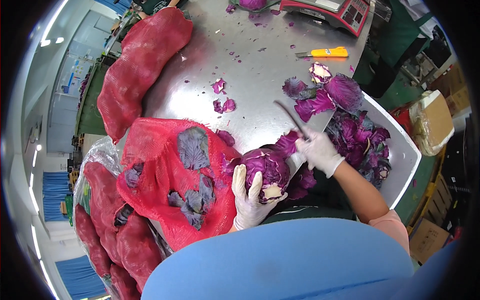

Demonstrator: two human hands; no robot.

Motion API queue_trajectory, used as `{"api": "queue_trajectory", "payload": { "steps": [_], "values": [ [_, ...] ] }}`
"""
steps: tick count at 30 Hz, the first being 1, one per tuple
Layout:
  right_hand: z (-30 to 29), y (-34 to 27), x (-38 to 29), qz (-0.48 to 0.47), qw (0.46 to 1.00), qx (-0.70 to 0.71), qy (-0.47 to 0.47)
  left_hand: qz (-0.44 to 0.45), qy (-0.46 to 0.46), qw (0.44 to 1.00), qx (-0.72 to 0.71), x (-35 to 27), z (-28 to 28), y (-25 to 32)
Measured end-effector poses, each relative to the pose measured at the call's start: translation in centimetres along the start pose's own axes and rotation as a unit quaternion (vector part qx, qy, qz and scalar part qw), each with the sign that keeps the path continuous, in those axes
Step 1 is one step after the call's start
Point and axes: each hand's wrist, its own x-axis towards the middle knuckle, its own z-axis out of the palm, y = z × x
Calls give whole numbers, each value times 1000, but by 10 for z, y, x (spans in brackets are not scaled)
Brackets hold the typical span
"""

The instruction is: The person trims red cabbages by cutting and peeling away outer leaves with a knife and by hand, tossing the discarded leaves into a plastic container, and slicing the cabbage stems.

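My gloved left hand [249, 200] cups a red cabbage [264, 168] from below, its pale cut stem end turned towards me. In my gloved right hand [318, 152] is a knife; its dark, thin blade [288, 114] points up and away over the steel table. A loosened purple leaf [287, 144] stands between the cabbage and the right hand; whether the fingers grip it too I cannot tell. Left of the cabbage lies an opened red mesh sack [157, 180] with several grey-purple leaves on it. Below the right hand another purple leaf [305, 183] hangs at the table edge.
A white bin [407, 157] of trimmed leaves stands right of the table [247, 90]. On the table are a full mesh sack [142, 67], a yellow utility knife [326, 52], leaf scraps and a red scale [337, 15]. More filled sacks [108, 221] lie at left. People stand beyond.
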Motion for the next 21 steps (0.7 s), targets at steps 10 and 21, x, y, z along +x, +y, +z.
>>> {"api": "queue_trajectory", "payload": {
  "steps": [10,21],
  "values": [
    [-89,12,21,-112,835,-390,371,-64,20,990,-125,16,1,-3],
    [27,5,-57,-288,887,-358,45,-116,-2,993,-23,38,-2,6]
  ]
}}
